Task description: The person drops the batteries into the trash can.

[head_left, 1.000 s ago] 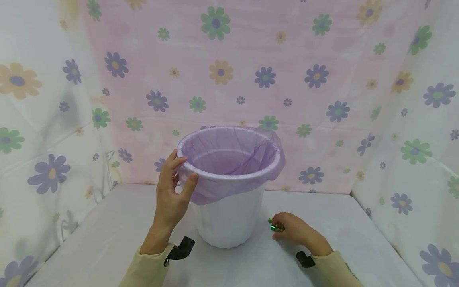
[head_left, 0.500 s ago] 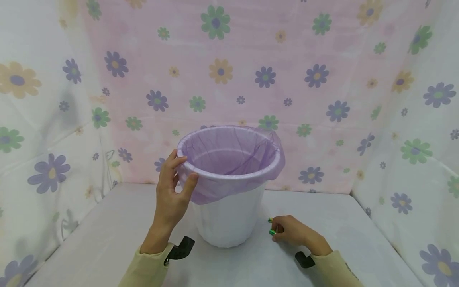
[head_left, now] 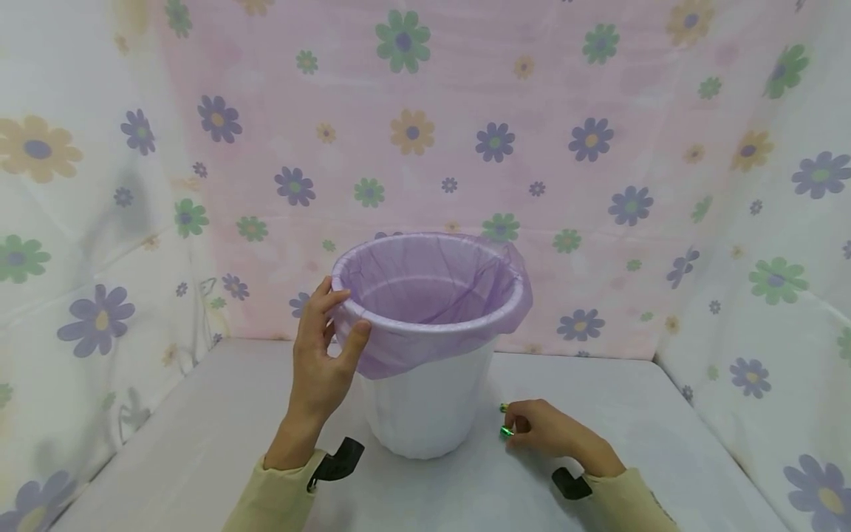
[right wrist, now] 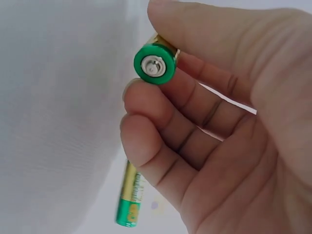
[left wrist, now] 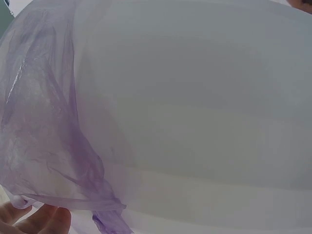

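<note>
A white wastebasket [head_left: 425, 406] stands upright, lined with a translucent purple bin bag [head_left: 399, 355] folded over its rim. My left hand [head_left: 322, 373] grips the rim at its left side, thumb on the outside over the bag; its fingertips [left wrist: 58, 220] show at the lower left in the left wrist view. To the right of the basket, low at the table, my right hand [head_left: 548, 428] pinches a green and gold battery [right wrist: 155, 63] between thumb and fingers, one end facing the wrist camera. A second battery [right wrist: 129, 195] like it lies just beyond the curled fingers, partly hidden by them.
The wastebasket stands on a white-covered table [head_left: 199, 443]. Flower-patterned cloth [head_left: 452, 89] hangs behind and on both sides. Black wrist mounts [head_left: 339, 459] stick out from both sleeves.
The right hand has drawn the pinched battery slightly toward the person, apart from the second battery, and turned it. The left hand stays on the rim.
</note>
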`<move>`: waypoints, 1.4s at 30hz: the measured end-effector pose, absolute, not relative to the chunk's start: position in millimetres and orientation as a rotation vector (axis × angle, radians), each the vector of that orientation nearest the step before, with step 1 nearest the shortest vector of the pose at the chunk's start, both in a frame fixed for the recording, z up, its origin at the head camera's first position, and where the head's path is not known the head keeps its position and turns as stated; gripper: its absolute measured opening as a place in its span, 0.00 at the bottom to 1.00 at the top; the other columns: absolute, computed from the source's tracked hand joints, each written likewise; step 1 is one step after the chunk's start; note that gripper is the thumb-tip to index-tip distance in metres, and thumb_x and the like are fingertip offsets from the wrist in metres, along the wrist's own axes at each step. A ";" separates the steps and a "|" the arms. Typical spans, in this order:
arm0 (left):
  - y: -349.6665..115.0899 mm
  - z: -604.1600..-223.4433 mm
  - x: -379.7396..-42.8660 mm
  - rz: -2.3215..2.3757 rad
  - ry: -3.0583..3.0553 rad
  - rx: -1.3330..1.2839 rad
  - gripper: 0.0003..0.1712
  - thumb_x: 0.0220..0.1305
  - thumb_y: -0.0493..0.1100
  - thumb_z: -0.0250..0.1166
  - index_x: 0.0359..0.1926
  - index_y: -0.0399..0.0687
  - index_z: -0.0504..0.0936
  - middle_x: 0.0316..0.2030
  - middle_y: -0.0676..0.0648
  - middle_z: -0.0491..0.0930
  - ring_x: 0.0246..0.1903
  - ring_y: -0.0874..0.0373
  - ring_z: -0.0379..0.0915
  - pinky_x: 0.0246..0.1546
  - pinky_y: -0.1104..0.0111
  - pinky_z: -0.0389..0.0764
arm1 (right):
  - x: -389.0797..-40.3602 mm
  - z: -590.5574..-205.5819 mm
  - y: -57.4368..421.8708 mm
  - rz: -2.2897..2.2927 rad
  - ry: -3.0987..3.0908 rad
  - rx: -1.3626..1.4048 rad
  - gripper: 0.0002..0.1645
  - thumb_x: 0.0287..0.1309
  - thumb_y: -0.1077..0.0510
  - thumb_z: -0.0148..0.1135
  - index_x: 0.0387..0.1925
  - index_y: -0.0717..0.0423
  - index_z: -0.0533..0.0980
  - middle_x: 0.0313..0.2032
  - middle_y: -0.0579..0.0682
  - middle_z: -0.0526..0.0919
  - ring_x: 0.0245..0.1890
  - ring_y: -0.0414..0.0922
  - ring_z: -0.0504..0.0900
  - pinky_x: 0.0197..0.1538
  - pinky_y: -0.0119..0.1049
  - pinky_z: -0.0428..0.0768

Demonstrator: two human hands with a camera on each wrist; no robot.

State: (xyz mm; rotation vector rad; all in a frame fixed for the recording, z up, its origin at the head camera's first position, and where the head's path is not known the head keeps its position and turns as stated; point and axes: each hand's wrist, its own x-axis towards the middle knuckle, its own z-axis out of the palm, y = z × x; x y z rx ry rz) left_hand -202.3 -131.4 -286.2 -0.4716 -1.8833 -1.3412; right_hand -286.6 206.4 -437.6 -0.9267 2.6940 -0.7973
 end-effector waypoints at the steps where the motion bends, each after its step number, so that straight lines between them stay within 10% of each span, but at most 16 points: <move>1: -131.9 -286.1 -202.2 -1.340 -1.881 -0.471 0.25 0.55 0.32 0.62 0.55 0.40 0.67 0.65 0.40 0.54 0.59 0.50 0.59 0.54 0.53 0.66 | -285.4 -435.2 205.9 -0.793 2.694 -0.943 0.09 0.48 0.53 0.66 0.31 0.46 0.74 0.20 0.40 0.71 0.21 0.34 0.68 0.24 0.29 0.69; 42: -131.6 -285.9 -202.0 -1.325 -1.880 -0.477 0.25 0.55 0.33 0.61 0.55 0.41 0.67 0.64 0.39 0.54 0.58 0.47 0.60 0.53 0.50 0.67 | -230.9 -212.6 191.0 -0.626 2.825 -1.502 0.09 0.54 0.52 0.61 0.37 0.40 0.72 0.25 0.36 0.73 0.24 0.35 0.72 0.28 0.30 0.74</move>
